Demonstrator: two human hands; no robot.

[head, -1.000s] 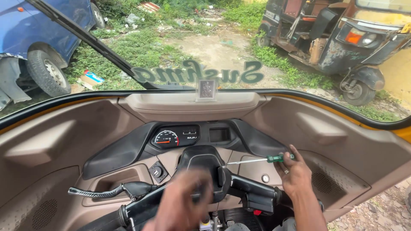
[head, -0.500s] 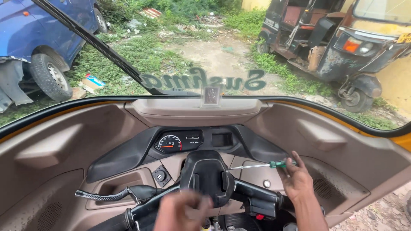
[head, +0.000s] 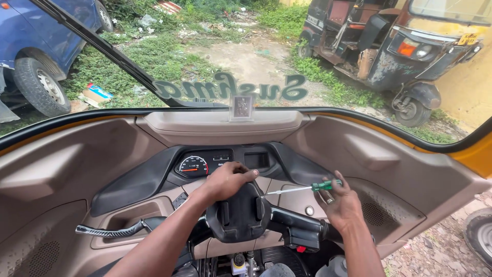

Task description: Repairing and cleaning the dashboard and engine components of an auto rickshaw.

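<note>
I sit inside a three-wheeler cab behind its brown dashboard [head: 77, 169]. My left hand [head: 228, 180] rests on the top of the black handlebar centre cover [head: 238, 215], fingers curled over its upper edge, just below the round speedometer [head: 193, 166]. My right hand [head: 341, 205] grips a green-handled screwdriver [head: 324, 185]; its thin metal shaft [head: 287, 191] points left, with the tip close to the upper right side of the black cover. The right handlebar grip [head: 297, 231] lies under my right wrist.
A black lever [head: 110, 231] sticks out at lower left. The windscreen [head: 246, 61] with a wiper arm [head: 102, 46] looks onto grass, a blue car [head: 36, 56] at left and a parked three-wheeler [head: 400, 51] at right. A speaker grille [head: 376, 213] sits in the right dash panel.
My left hand rose from low in the frame onto the top of the black centre cover. The screwdriver in my right hand stayed near the cover's right side.
</note>
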